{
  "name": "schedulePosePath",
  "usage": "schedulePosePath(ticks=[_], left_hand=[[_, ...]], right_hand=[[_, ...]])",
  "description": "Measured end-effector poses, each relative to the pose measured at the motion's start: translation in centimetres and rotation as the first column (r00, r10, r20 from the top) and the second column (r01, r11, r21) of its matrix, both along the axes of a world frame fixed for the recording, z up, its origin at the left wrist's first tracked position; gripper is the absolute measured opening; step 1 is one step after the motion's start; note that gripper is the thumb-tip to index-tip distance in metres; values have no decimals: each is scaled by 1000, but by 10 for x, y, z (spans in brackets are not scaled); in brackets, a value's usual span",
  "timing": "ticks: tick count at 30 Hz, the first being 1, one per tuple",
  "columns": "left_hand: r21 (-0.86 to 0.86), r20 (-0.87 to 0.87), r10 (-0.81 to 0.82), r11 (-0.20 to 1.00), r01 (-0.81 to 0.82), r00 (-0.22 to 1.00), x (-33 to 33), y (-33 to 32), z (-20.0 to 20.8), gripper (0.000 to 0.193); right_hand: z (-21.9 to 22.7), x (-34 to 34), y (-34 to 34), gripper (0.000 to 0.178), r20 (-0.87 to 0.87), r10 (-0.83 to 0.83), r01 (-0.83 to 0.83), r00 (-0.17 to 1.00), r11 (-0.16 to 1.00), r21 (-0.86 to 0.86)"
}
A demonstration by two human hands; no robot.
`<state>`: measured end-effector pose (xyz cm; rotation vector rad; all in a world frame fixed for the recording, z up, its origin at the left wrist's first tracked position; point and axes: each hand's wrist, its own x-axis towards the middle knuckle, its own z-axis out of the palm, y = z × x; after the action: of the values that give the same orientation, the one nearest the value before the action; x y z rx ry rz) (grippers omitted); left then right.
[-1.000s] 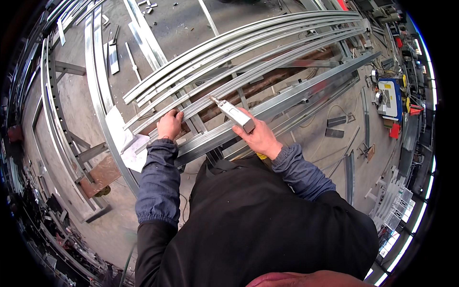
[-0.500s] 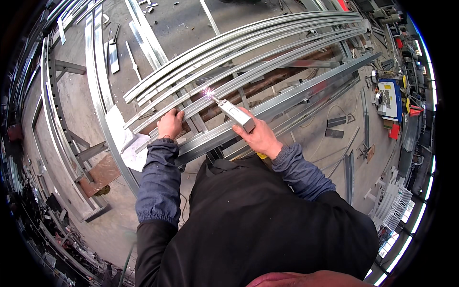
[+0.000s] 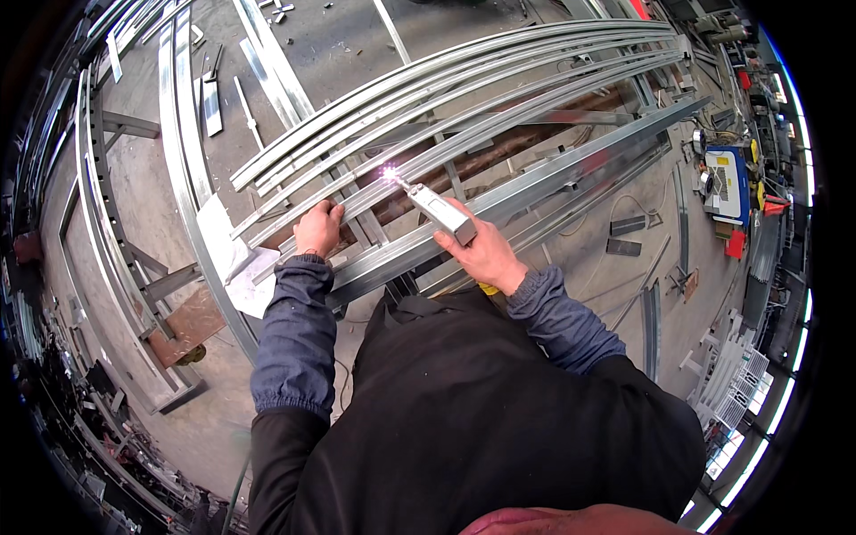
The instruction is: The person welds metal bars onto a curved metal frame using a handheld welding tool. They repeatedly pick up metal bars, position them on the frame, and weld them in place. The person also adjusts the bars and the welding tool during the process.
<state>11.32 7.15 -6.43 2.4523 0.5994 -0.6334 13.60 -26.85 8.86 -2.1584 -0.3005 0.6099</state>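
Observation:
My right hand (image 3: 489,256) is wrapped round a boxy silver handheld welding gun (image 3: 444,216). Its thin nozzle points up and to the left. At the nozzle's tip, a small pinkish-white glow with sparks (image 3: 389,173) sits on a long galvanized metal profile (image 3: 450,150). My left hand (image 3: 318,229) is closed on the near-left stretch of the same group of profiles, thumb on top; its other fingers are partly hidden. More long profiles (image 3: 357,96) lie side by side just beyond, and a wide steel beam (image 3: 526,201) runs closer to my body.
White paper sheets (image 3: 253,283) lie by the left ends of the profiles. Metal frames (image 3: 98,223) stand at the left. A blue-and-white machine (image 3: 727,185) is at the right, with cables nearby. Offcuts (image 3: 624,248) are scattered over the concrete floor (image 3: 571,290).
The spray of sparks at the nozzle has shrunk to a tighter glow. My left forearm has shifted very slightly left; both hands and the welding gun stay almost in place.

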Motion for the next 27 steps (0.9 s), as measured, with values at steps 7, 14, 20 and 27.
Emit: schedulePosePath(ticks=[7, 14, 20, 27], left_hand=[[-13, 7, 10, 1000, -10, 1000, -1, 0, 1, 46], [-9, -20, 11, 1000, -11, 1000, 1, -1, 3, 45], [-20, -16, 7, 1000, -8, 1000, 1, -1, 2, 44], [-23, -20, 17, 1000, -17, 1000, 1, 0, 2, 45]], right_hand=[[-5, -3, -2, 75, -26, -9, 9, 1000, 1000, -11], [-4, -6, -2, 75, -9, 1, -1, 1000, 1000, -18], [-2, -7, -3, 74, -13, 2, -2, 1000, 1000, -25], [4, -8, -3, 74, -20, 6, -7, 1000, 999, -40]])
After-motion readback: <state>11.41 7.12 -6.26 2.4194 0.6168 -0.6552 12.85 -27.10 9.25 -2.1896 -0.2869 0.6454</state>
